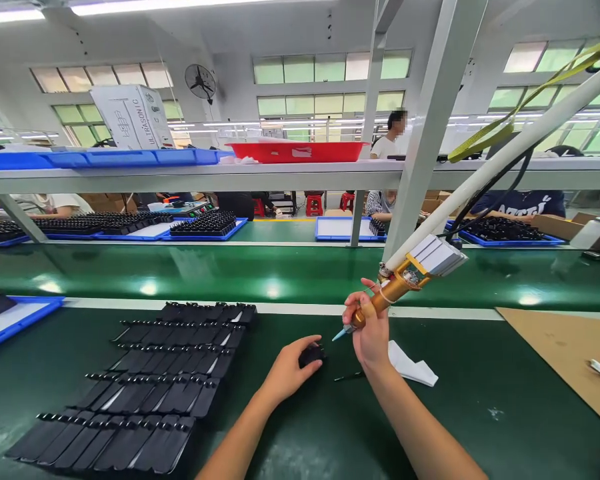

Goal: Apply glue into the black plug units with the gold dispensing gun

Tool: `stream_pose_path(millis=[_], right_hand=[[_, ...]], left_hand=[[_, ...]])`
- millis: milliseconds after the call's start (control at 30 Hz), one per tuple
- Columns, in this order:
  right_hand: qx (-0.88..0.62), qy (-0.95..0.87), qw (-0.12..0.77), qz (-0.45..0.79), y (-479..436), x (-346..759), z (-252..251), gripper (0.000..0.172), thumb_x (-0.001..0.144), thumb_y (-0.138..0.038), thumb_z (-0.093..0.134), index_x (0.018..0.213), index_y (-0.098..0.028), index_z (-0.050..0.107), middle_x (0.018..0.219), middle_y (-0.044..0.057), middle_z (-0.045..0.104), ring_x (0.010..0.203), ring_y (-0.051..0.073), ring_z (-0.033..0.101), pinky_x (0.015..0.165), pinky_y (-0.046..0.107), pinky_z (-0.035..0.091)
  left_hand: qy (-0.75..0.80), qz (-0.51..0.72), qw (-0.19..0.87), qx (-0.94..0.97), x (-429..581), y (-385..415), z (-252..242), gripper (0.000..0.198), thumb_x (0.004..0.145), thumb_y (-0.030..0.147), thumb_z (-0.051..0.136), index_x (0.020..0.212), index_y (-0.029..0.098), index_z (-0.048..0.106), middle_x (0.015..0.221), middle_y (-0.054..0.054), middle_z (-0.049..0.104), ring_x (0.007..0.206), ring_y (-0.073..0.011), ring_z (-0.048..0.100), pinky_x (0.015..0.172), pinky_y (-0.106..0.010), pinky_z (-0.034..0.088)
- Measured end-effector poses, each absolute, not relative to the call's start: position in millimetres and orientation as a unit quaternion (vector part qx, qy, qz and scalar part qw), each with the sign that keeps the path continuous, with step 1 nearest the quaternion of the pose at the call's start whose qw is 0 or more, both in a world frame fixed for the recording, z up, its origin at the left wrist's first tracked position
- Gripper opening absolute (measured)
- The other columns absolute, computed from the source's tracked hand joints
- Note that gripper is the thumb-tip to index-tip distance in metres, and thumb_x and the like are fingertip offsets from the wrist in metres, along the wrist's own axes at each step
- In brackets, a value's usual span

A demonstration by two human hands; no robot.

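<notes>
My left hand [289,371] is closed around a small black part [311,355] just above the green table [330,433]. To its right, my right hand [371,327] grips a gold dispensing tool [391,292]. The tool's pale blue nozzle [342,333] points down and left, a short way from the black part and apart from it. A long white tube [500,170] runs up to the right from the tool. Beside my right wrist lie a white tissue [414,365] and a thin black tool [349,377].
Rows of flat black parts [145,393] cover the table's left side. A blue-rimmed tray [25,325] lies farther left, and cardboard [565,360] lies right. Ahead, a metal post [433,133] rises beside a shelf [180,179] holding a red tray [300,153]. People sit beyond.
</notes>
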State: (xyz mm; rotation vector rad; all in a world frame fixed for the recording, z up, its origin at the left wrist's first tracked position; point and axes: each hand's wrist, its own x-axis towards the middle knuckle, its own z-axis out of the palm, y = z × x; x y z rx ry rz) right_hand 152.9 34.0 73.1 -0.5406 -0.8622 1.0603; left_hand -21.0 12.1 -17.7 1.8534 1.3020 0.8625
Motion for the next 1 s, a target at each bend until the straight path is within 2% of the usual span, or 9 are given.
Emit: stream_pose_path(millis=[167,267,433,567,700,867,1000], right_hand=[[-0.244,-0.397,0.738,0.488,33,153,72,0.031,0.086,-0.036,0.057,0.115,-0.029,0.047,0.072,-0.006,0.060,0.046,0.007,0.050,0.049,0.022,0.039],[-0.244,-0.399,0.736,0.489,33,153,72,0.031,0.086,-0.036,0.057,0.115,-0.029,0.047,0.072,-0.006,0.059,0.046,0.007,0.050,0.049,0.022,0.039],[-0.242,-0.396,0.738,0.490,34,154,71,0.033,0.086,-0.037,0.058,0.115,-0.029,0.047,0.072,-0.006,0.060,0.047,0.007,0.050,0.049,0.022,0.039],[-0.242,-0.390,0.740,0.491,35,154,71,0.032,0.086,-0.036,0.058,0.115,-0.029,0.047,0.072,-0.006,0.060,0.047,0.007,0.050,0.049,0.022,0.039],[-0.235,-0.388,0.741,0.496,36,155,70,0.032,0.086,-0.035,0.058,0.115,-0.029,0.047,0.072,-0.006,0.060,0.048,0.007,0.051,0.050,0.022,0.039],[-0.232,-0.389,0.739,0.499,35,155,69,0.033,0.086,-0.036,0.059,0.116,-0.029,0.047,0.073,-0.006,0.060,0.048,0.007,0.051,0.049,0.021,0.038],[-0.240,-0.388,0.738,0.498,35,154,70,0.033,0.086,-0.036,0.059,0.116,-0.029,0.047,0.072,-0.006,0.060,0.048,0.007,0.050,0.049,0.021,0.038]], left_hand=[[0.471,0.395,0.484,0.623,-20,24,-32,0.048,0.078,0.038,0.067,0.123,0.021,0.059,0.112,-0.009,0.069,0.100,-0.0210,0.063,0.087,-0.034,0.048],[0.460,0.407,0.512,0.600,-20,27,-39,0.050,0.077,0.042,0.069,0.121,0.019,0.059,0.115,-0.010,0.067,0.094,-0.0188,0.063,0.084,-0.033,0.048],[0.446,0.334,0.481,0.676,-20,17,-26,0.058,0.071,0.031,0.076,0.126,0.026,0.057,0.114,-0.006,0.066,0.104,-0.0207,0.060,0.086,-0.032,0.047],[0.463,0.325,0.470,0.678,-19,11,-18,0.048,0.074,0.026,0.072,0.121,0.025,0.061,0.114,-0.005,0.067,0.108,-0.0219,0.060,0.091,-0.033,0.046],[0.462,0.339,0.471,0.671,-19,15,-25,0.036,0.080,0.033,0.068,0.114,0.023,0.066,0.114,-0.006,0.068,0.101,-0.0218,0.063,0.091,-0.035,0.047],[0.421,0.399,0.488,0.652,-17,25,-42,0.031,0.083,0.041,0.064,0.106,0.023,0.072,0.130,-0.009,0.061,0.118,-0.0261,0.057,0.095,-0.037,0.047],[0.462,0.399,0.443,0.656,-16,24,-40,0.031,0.085,0.044,0.059,0.102,0.022,0.073,0.129,-0.010,0.061,0.110,-0.0261,0.062,0.089,-0.037,0.051]])
